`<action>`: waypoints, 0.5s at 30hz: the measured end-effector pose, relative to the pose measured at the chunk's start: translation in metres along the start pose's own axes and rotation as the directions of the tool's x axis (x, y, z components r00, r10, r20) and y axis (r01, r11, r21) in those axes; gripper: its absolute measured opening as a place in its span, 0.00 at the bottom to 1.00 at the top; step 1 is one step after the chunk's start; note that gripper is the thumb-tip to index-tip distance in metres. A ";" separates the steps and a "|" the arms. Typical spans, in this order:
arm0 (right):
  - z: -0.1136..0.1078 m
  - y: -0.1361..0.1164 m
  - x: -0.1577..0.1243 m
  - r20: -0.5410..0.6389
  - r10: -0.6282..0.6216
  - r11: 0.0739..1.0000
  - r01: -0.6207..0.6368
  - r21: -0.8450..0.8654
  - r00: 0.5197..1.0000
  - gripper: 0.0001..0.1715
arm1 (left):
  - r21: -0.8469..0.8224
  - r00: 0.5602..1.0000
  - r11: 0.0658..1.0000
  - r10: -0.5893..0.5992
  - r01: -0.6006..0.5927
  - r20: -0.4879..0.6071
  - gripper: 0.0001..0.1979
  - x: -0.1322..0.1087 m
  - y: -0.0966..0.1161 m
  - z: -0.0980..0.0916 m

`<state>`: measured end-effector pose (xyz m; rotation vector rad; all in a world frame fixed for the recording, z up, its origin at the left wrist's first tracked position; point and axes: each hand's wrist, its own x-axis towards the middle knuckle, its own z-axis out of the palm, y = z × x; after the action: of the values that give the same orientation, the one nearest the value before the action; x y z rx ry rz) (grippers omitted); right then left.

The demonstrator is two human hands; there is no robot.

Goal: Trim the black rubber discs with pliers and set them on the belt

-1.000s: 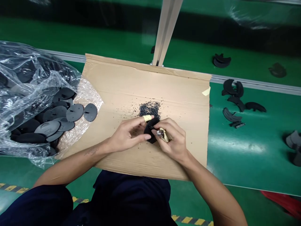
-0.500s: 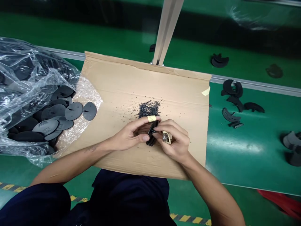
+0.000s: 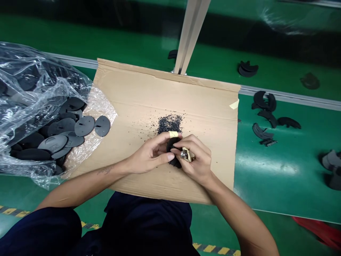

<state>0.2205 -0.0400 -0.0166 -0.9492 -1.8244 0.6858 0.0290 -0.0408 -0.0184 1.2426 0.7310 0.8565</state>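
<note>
My left hand [image 3: 147,155] is closed on the edge of a black plastic disc [image 3: 172,143], thumb on the near side and fingers behind. Yellow tape wraps its index finger. My right hand [image 3: 199,161] meets the disc from the right, thumb and index finger at its face. In that same hand sits a small tool wrapped in yellowish tape with a shiny metal end [image 3: 184,154]; its working tip is hidden. Just beyond both hands, a heap of black plastic shavings [image 3: 169,123] lies on a cardboard sheet [image 3: 138,92].
Several dark oval discs [image 3: 84,126] spill from a clear plastic bag [image 3: 39,89] at left. Curved black parts [image 3: 262,131] lie on the green tabletop [image 3: 271,167] at right. A metal post [image 3: 190,39] stands behind the cardboard.
The disc has turned so that more of its face shows. The tool's metal end has swung slightly left in my right hand. My left hand barely moved.
</note>
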 end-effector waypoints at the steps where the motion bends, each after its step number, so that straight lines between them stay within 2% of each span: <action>1: 0.000 0.000 0.001 0.016 -0.006 1.000 0.006 -0.006 1.000 0.07 | -0.026 1.000 0.999 -0.022 0.022 0.002 0.25 0.000 -0.001 0.000; 4: -0.003 -0.002 0.004 0.009 0.001 1.000 -0.001 -0.014 1.000 0.06 | -0.092 0.996 0.993 -0.080 0.075 -0.051 0.23 0.004 -0.005 -0.005; 9: -0.015 -0.002 0.010 -0.144 0.114 0.992 -0.121 -0.046 0.983 0.03 | -0.279 0.968 0.955 -0.161 0.103 -0.194 0.19 0.015 -0.002 -0.019; 12: -0.018 0.001 0.012 -0.093 0.121 0.987 -0.129 -0.092 0.988 0.02 | -0.338 0.949 0.936 -0.190 0.098 -0.251 0.20 0.018 0.004 -0.024; 15: -0.017 0.004 0.013 -0.047 0.148 0.984 -0.152 -0.096 0.988 0.01 | -0.292 0.943 0.954 -0.155 0.066 -0.294 0.21 0.018 0.004 -0.024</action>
<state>0.2336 -0.0267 -0.0067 -1.1675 -1.7786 0.6673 0.0172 -0.0128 -0.0195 0.8127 0.8917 1.0374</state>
